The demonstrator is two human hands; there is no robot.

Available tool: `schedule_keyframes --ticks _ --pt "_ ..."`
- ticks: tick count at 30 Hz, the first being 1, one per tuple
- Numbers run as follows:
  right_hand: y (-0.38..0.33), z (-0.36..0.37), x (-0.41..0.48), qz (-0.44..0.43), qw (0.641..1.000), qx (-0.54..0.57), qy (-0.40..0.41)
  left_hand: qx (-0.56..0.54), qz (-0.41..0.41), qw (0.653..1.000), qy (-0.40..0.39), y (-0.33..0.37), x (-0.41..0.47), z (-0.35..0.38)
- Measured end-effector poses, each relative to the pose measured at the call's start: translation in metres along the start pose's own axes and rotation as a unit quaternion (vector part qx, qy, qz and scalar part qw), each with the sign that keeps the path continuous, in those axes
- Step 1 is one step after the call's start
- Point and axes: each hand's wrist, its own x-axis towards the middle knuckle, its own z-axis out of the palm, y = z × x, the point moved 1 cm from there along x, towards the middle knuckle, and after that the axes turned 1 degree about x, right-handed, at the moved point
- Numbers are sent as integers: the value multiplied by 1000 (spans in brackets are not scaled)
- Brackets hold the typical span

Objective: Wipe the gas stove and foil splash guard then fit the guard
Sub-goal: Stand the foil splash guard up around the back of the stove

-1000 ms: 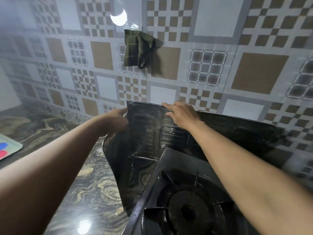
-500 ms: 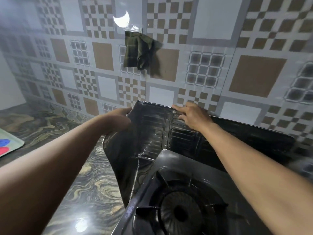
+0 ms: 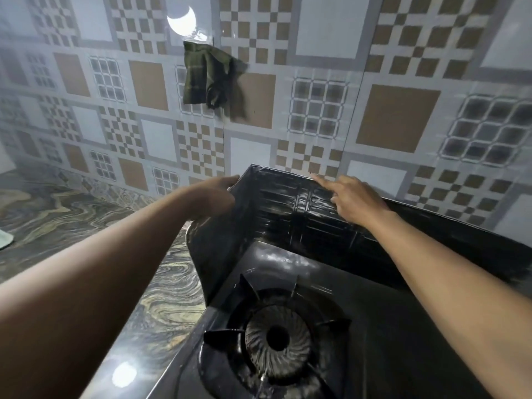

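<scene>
The left hand curls around the bent corner of one dark, glossy, ribbed splash guard, which stands folded around the black gas stove on the swirled marble counter. The right hand lies flat and unclenched on the guard's top edge. One crumpled green cloth hangs on the patterned tile wall.

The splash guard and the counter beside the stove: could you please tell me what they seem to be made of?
The splash guard looks like thin dark foil sheet, glossy, with embossed ribs and a folded corner. The counter looks like polished stone, perhaps marble or a laminate copy, given its swirling veins and glare.
</scene>
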Motion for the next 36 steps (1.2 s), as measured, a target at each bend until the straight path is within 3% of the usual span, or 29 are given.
schedule_keyframes --ticks 15,26,36 --pt "-14 -4 -2 18 999 36 34 37 -7 999 -11 16 -10 13" --pt "-5 -13 -6 42 995 90 -21 69 -27 996 -51 22 -16 8" --pt "-14 -33 -17 70 992 84 -55 108 -23 993 -33 34 -11 13"
